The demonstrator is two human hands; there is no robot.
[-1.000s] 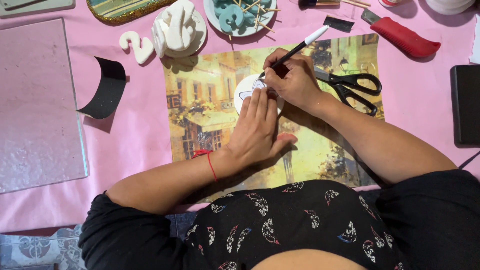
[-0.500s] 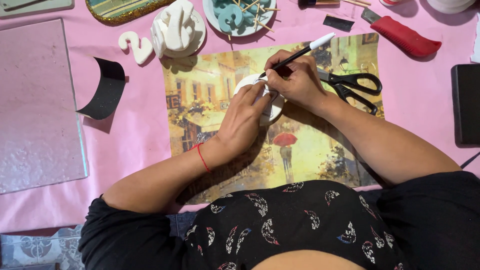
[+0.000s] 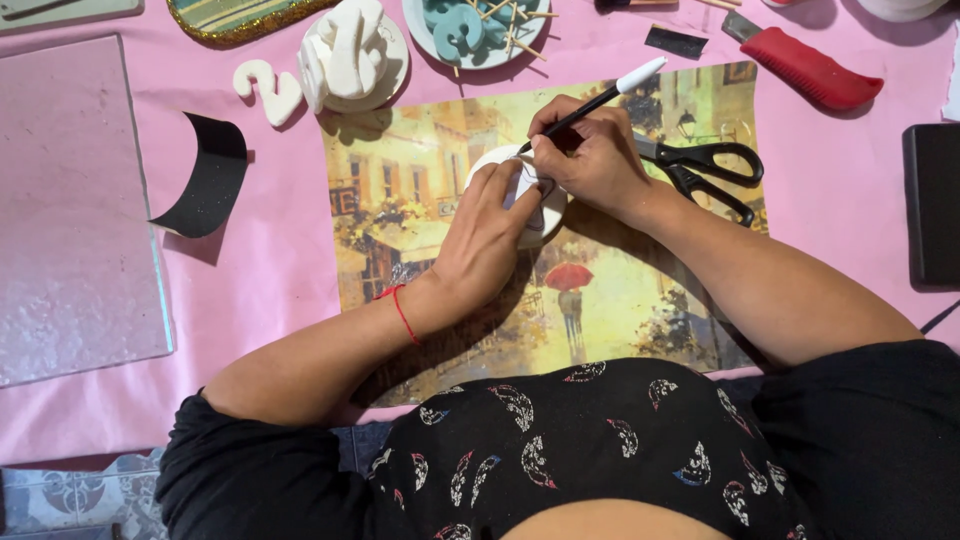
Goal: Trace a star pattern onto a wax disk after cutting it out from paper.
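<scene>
A round white disc (image 3: 495, 165) lies on a printed street-scene picture (image 3: 420, 200) spread over the pink table cover. My left hand (image 3: 490, 235) presses flat on the disc and hides most of it. My right hand (image 3: 590, 160) grips a black marker with a white cap (image 3: 600, 98), its tip touching the disc near the upper edge beside my left fingertips. Black scissors (image 3: 710, 170) lie on the picture just right of my right hand.
A glass pane (image 3: 70, 200) lies at the left with a curved black strip (image 3: 205, 175) beside it. White plaster shapes (image 3: 345, 55), a plate of blue pieces with sticks (image 3: 480, 30), a red-handled tool (image 3: 805, 65) and a dark box (image 3: 930, 200) ring the work area.
My left hand slid up and left on the disc, fingers now nearer the top. The marker tilted and its tip moved along the disc's upper edge.
</scene>
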